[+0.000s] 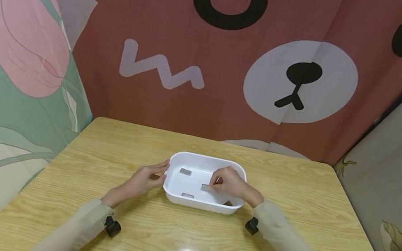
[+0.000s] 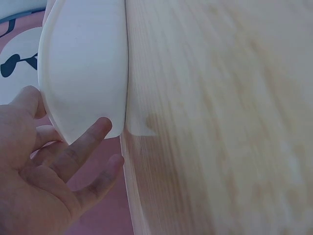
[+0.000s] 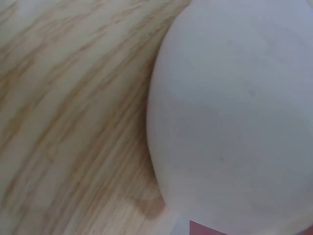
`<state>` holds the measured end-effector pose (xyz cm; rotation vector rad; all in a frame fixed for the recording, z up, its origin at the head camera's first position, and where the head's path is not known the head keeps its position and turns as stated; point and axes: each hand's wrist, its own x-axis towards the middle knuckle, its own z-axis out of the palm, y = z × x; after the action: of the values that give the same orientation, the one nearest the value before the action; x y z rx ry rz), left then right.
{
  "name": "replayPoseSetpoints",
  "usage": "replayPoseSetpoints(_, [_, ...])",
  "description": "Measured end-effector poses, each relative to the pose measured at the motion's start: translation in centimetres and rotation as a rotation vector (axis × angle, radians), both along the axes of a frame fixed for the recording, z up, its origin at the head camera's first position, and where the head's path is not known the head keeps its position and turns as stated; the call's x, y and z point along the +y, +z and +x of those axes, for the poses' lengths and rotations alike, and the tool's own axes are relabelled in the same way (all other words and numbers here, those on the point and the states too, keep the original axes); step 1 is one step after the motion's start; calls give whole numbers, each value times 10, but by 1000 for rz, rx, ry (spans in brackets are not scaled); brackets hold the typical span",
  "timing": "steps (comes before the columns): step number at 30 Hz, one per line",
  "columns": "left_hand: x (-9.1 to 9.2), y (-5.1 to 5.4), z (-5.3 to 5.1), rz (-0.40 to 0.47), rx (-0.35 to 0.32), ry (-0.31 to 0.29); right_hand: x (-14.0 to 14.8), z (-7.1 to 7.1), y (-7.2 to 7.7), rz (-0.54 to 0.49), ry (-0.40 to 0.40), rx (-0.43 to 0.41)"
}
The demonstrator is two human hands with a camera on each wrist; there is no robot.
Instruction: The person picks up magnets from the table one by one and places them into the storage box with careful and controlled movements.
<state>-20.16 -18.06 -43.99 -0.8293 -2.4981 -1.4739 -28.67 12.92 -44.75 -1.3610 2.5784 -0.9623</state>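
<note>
A white plastic tray (image 1: pixel 201 205) stands on the table. Inside it my right hand (image 1: pixel 229 181) reaches over the right wall, fingertips pinching a small flat grey rectangular piece (image 1: pixel 205 188). Two similar pieces lie on the tray floor: one grey piece (image 1: pixel 185 171) at the back left, another piece (image 1: pixel 187 195) near the front wall. My left hand (image 1: pixel 144 180) is at the tray's left end, its fairly straight fingers (image 2: pixel 85 144) touching the outer wall. In the right wrist view the tray's outer wall (image 3: pixel 230 107) hides the right hand's fingers.
The wooden table (image 1: pixel 165 236) extends around the tray on all sides. Printed curtains hang behind it and at both sides. A small brown patch (image 1: pixel 228 203) shows inside the tray's front right corner, too small to identify. Each wrist wears a small black camera.
</note>
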Motion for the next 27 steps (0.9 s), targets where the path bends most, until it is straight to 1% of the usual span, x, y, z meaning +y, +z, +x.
replayPoseSetpoints(2, [0,0,0,-1,-6,-1,-1,-1,-2,9,-9,3])
replayPoseSetpoints(9, [-11,-35,-22,6,-31,-4,-3,-2,-5,42,-27,13])
replayPoseSetpoints(13, [-11,-35,-21,3,-44,-3,-6,-1,-4,37,-28,30])
replayPoseSetpoints(20, [-11,-35,-21,9,-20,-16,-10,-1,-7,46,-57,33])
replayPoseSetpoints(27, [-11,-34,-21,-5,-59,4,-12,0,-9,48,-78,45])
